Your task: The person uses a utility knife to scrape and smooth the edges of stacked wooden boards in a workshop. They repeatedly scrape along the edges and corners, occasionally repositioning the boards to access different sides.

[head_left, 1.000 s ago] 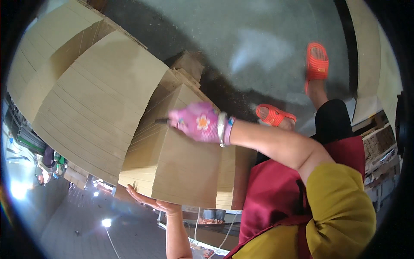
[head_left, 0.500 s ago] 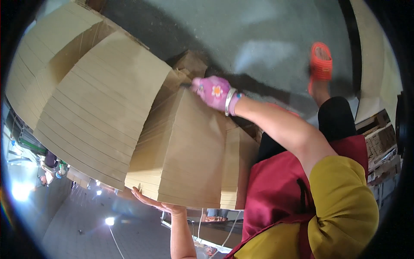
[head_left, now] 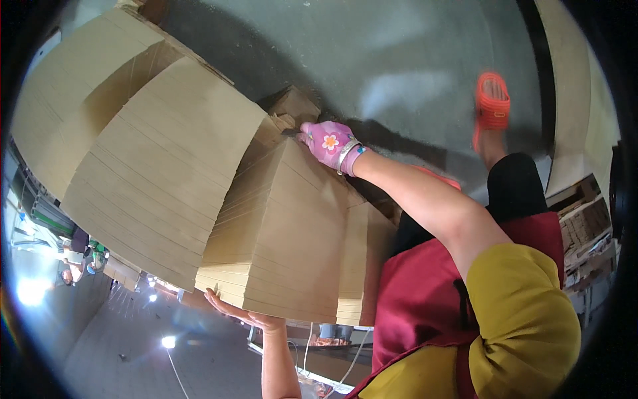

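A stack of brown cardboard sheets (head_left: 299,226) stands on edge in front of me, its scored, layered side facing left. My right hand (head_left: 330,146), in a pink glove with a flower on its back, is closed on a small dark tool (head_left: 290,132) at the far top corner of this stack. The tool's kind is hard to make out. Bare and with fingers stretched out, my left hand (head_left: 246,314) rests against the stack's near lower edge.
Larger stacks of lined cardboard (head_left: 166,166) lean on the left. A torn cardboard piece (head_left: 292,106) lies on the grey floor (head_left: 412,53) beyond my right hand. An orange slipper (head_left: 492,103) is on a foot at right. People (head_left: 78,259) are far off left.
The gloved hand with the dark tool has shifted slightly at the corner of the stack. The view has moved a little, and my left hand stays in place.
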Tool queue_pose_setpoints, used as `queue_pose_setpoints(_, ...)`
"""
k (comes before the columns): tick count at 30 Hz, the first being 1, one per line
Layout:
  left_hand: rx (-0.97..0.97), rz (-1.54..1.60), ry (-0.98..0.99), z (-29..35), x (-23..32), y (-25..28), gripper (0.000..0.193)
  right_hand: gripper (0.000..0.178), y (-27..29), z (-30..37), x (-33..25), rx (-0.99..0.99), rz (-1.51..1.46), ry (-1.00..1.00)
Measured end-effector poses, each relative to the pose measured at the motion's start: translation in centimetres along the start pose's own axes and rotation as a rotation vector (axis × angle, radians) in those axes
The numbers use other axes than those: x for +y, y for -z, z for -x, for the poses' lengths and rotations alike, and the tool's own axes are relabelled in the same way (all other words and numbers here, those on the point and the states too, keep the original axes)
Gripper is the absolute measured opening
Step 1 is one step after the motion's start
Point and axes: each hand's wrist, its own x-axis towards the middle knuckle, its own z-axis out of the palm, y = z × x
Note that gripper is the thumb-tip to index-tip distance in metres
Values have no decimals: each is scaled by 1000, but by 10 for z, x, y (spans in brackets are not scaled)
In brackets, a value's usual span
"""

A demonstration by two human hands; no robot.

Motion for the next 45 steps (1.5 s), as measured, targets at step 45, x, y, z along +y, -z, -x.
queue_pose_setpoints(45, 12, -37, 31, 9, -5, 4, 65, 17, 27, 81, -86, -346, -196, 344)
